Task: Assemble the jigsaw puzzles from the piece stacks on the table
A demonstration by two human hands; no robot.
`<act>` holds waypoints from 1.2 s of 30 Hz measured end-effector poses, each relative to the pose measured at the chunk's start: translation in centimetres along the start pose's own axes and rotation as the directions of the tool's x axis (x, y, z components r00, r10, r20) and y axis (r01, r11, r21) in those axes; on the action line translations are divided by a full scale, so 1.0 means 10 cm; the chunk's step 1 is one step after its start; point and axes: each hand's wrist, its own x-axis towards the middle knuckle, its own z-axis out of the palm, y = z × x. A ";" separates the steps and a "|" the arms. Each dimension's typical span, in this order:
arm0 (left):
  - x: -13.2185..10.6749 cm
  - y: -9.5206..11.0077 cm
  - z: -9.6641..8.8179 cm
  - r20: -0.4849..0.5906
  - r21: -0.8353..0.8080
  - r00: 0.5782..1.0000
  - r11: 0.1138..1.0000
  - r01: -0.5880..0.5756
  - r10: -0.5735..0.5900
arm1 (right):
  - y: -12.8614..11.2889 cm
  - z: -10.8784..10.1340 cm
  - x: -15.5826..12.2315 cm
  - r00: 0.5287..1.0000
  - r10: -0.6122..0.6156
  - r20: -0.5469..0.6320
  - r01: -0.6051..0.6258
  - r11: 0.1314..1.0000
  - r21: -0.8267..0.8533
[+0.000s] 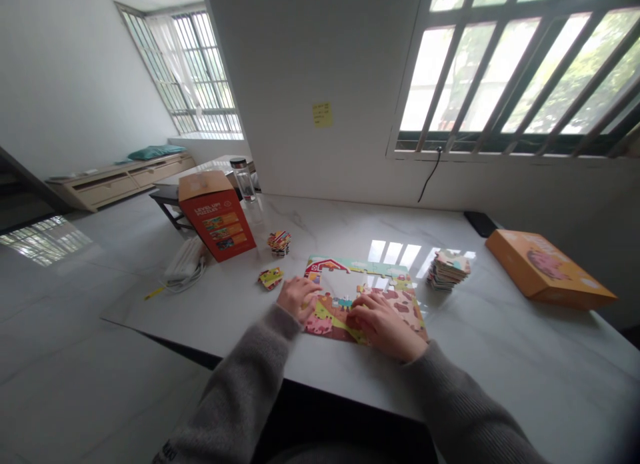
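Note:
A partly joined jigsaw puzzle (405,304) with a farm picture lies on the white table, its frame of pieces surrounding a gap where the tabletop shows. My left hand (299,297) rests on the puzzle's left edge, fingers apart and holding nothing. Bent fingers of my right hand (383,324) press together on a puzzle piece at the lower side of the gap; the hand hides part of it. Left of the puzzle lie a few loose pieces (271,278) and a small stack of pieces (279,243). A taller stack of pieces (449,272) stands to the right.
A red puzzle box (220,221) stands at the left, with a glass bottle (243,181) behind it and a white power strip with cable (184,264) beside it. On the right are an orange box (547,267) and a dark phone (480,224). The table's front edge is near my forearms.

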 end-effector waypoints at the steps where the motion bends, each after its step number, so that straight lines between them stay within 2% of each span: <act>1: 0.00 -0.10 -0.08 -0.035 0.051 0.997 0.996 0.071 -0.069 | 0.00 0.00 0.00 1.000 0.001 -0.001 -0.001 1.000 0.001; 3: -0.03 -0.31 -0.24 -0.145 0.177 0.961 0.949 0.260 -0.236 | -0.01 0.00 0.00 1.000 0.001 -0.005 -0.001 1.000 0.007; 6: -0.11 -0.58 -0.43 -0.218 0.289 0.867 0.819 0.496 -0.448 | -0.03 -0.01 0.00 1.000 -0.001 -0.016 0.001 1.000 0.013; 8: -0.16 -0.69 -0.50 -0.249 0.298 0.821 0.766 0.570 -0.514 | -0.03 -0.01 0.00 1.000 0.002 -0.016 -0.002 1.000 0.014; 10: -0.20 -0.74 -0.51 -0.244 0.298 0.812 0.756 0.583 -0.530 | -0.02 0.00 0.00 1.000 0.003 -0.018 -0.003 1.000 0.023; 15: -0.21 -0.73 -0.48 -0.163 0.342 0.843 0.771 0.536 -0.513 | 0.00 0.00 0.00 1.000 0.010 -0.010 -0.010 0.999 0.031; 21: -0.19 -0.71 -0.49 -0.200 0.316 0.867 0.808 0.498 -0.456 | 0.00 0.01 0.00 1.000 0.010 0.000 -0.010 1.000 0.025; 24: -0.19 -0.73 -0.47 -0.207 0.219 0.906 0.886 0.410 -0.368 | 0.01 0.02 0.00 1.000 0.015 0.003 -0.015 1.000 0.019; 28: -0.19 -0.75 -0.42 -0.224 0.084 0.953 0.970 0.228 -0.204 | 0.02 0.02 0.00 1.000 0.020 0.017 -0.020 1.000 0.011; 31: -0.20 -0.73 -0.40 -0.231 0.038 0.969 0.994 0.104 -0.093 | 0.01 0.02 0.01 1.000 0.024 0.013 -0.024 1.000 0.008; 36: -0.15 -0.58 -0.34 -0.176 -0.007 0.984 1.000 0.010 -0.011 | -0.01 0.01 0.01 1.000 0.027 0.006 -0.027 1.000 0.011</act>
